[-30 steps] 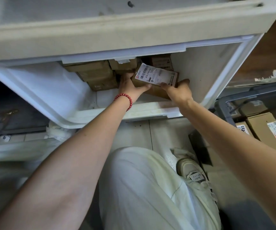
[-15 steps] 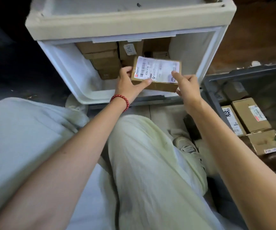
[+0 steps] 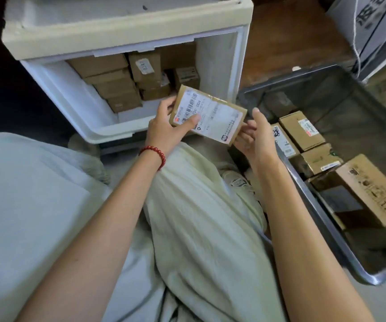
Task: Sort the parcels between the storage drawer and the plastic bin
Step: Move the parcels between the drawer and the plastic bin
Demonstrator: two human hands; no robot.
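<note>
1 parcel (image 3: 208,115) is out of the storage drawer (image 3: 108,133) now. A second ago it was back inside among the other boxes (image 3: 108,87), with both hands on it. Now it's up in the air just in front of the drawer's front lip, about mid-frame, label up, with its right end tipped down toward the plastic bin (image 3: 303,182) on the right.

To me that reads as picked and mid-transfer, maybe getting its label read before it goes to the bin. It hasn't been put down anywhere yet.

The left grip (image 3: 166,126) is clamped on the left end, thumb flat across the label by the barcode and fingers wrapped behind the top edge. The right grip (image 3: 257,133) is looser: its fingers curl under the lower right corner, and the thumb looks to be sticking up just off the edge.

The bin already holds a handful of brown cartons (image 3: 303,131) along its near wall.
</note>
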